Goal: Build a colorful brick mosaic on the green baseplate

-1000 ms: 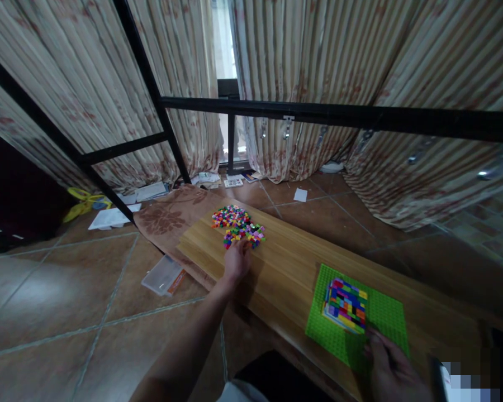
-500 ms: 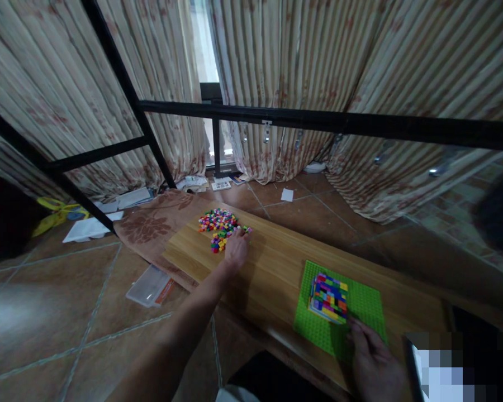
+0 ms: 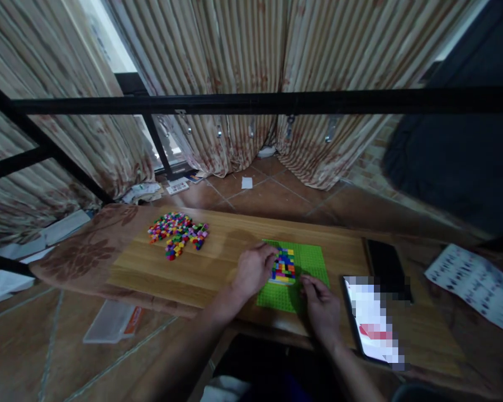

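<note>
A green baseplate (image 3: 310,262) lies on a low wooden board (image 3: 218,262), with a block of coloured bricks (image 3: 284,264) built on its left part. My left hand (image 3: 254,269) is curled at the left edge of that block, fingers pinched together; what it holds is too small to make out. My right hand (image 3: 321,298) rests on the plate's front edge, fingers bent and pressed on the plate. A loose pile of small coloured bricks (image 3: 176,232) sits to the left on the board.
A phone or tablet (image 3: 371,324) lies right of the plate, a dark flat object (image 3: 386,265) behind it. A printed sheet (image 3: 478,287) is at far right. A black metal bar (image 3: 251,103) crosses overhead. A clear plastic box (image 3: 113,322) and papers lie on the tiled floor.
My left hand left the loose brick pile and came right to the built block on the green plate. The view swung right; my right hand stayed at the plate's front edge.
</note>
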{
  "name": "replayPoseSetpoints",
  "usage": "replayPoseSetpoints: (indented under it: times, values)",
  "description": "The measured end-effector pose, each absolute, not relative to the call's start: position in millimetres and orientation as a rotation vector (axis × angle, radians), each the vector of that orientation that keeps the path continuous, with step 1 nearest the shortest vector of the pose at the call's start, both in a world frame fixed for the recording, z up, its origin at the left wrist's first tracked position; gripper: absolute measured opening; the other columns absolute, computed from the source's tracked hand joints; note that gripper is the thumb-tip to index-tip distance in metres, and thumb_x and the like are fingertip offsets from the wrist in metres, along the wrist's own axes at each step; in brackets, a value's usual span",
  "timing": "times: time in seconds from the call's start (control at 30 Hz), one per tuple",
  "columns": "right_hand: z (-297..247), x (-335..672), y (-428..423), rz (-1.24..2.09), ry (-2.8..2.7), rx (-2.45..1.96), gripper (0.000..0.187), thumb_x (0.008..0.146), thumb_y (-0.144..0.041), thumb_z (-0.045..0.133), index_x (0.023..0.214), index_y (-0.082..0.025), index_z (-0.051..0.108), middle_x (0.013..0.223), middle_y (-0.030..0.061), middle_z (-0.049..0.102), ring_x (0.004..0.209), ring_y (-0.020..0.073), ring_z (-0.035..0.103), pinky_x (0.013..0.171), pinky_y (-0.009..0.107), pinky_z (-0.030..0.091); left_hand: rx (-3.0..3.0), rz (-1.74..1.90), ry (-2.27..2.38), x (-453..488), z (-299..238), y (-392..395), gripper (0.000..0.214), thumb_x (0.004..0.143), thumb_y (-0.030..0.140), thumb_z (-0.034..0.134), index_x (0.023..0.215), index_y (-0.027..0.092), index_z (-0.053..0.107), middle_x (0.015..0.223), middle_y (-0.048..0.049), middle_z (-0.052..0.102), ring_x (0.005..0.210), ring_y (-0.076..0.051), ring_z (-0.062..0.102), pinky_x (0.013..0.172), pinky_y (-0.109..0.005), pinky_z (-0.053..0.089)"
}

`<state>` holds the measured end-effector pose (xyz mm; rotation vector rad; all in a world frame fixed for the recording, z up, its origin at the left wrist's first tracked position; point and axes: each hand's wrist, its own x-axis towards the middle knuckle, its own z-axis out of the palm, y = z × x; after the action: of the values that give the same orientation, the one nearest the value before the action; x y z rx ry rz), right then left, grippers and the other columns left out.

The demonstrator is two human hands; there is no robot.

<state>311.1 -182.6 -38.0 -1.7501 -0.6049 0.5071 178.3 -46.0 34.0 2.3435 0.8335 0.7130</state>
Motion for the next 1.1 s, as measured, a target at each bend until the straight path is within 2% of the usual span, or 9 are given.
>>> replayPoseSetpoints:
  times: [0.13,0.33,0.5,0.8,0.97,1.1]
  values:
    - [-32.7,311.0,-184.0,0.516,-0.613,-1.708,0.041,0.077,-0.055,0.060,0.092,-0.019,0.073,0.082,0.0059,0.072,0.067,0.0200,0.062,0.065,0.032,0.048,2.539,0.653,0.839,197.6,31.5,-43.5,0.018,0.090,0.020,0.051,0.093,0.023,0.069,0.093,-0.0043,0.067,0.090,-0.019,0.058,0.087,-0.033,0.043]
    - [-26.8,311.5,-183.6,0.572,-0.581,-1.683,0.037,0.078,-0.052,0.061,0.090,-0.018,0.073,0.077,0.0051,0.071,0.067,0.0193,0.060,0.063,0.030,0.046,2.660,0.698,0.845,205.0,22.8,-45.0,0.019,0.091,0.025,0.051,0.094,0.025,0.070,0.093,-0.0038,0.067,0.089,-0.019,0.055,0.085,-0.035,0.039]
    - [-29.4,313.4,-183.2,0.584,-0.588,-1.680,0.037,0.078,-0.051,0.060,0.090,-0.018,0.073,0.079,0.0054,0.071,0.067,0.0189,0.060,0.063,0.030,0.045,2.711,0.784,0.828,206.8,22.3,-46.7,0.015,0.089,0.024,0.056,0.090,0.026,0.071,0.089,-0.0021,0.066,0.087,-0.019,0.054,0.084,-0.036,0.037]
    - [-30.2,315.4,-185.0,0.603,-0.592,-1.661,0.038,0.079,-0.050,0.060,0.092,-0.017,0.073,0.078,0.0055,0.072,0.066,0.0183,0.061,0.061,0.029,0.046,2.763,0.842,0.798,203.5,18.0,-51.6,0.019,0.091,0.020,0.052,0.082,0.024,0.068,0.090,-0.0013,0.067,0.085,-0.017,0.054,0.091,-0.038,0.036]
    - [-29.2,315.3,-184.7,0.595,-0.596,-1.676,0.038,0.079,-0.051,0.059,0.091,-0.017,0.073,0.073,0.0046,0.070,0.060,0.0173,0.059,0.057,0.028,0.045,2.760,0.815,0.806,203.2,17.6,-51.8,0.018,0.091,0.020,0.051,0.085,0.023,0.068,0.092,-0.0015,0.067,0.089,-0.018,0.054,0.094,-0.039,0.035]
    - [-30.2,315.6,-184.4,0.598,-0.590,-1.673,0.038,0.078,-0.050,0.060,0.091,-0.017,0.073,0.078,0.0053,0.071,0.064,0.0178,0.060,0.060,0.029,0.046,2.691,0.838,0.851,199.4,20.2,-52.0,0.013,0.088,0.021,0.055,0.090,0.024,0.068,0.095,-0.0021,0.067,0.092,-0.019,0.055,0.093,-0.039,0.036]
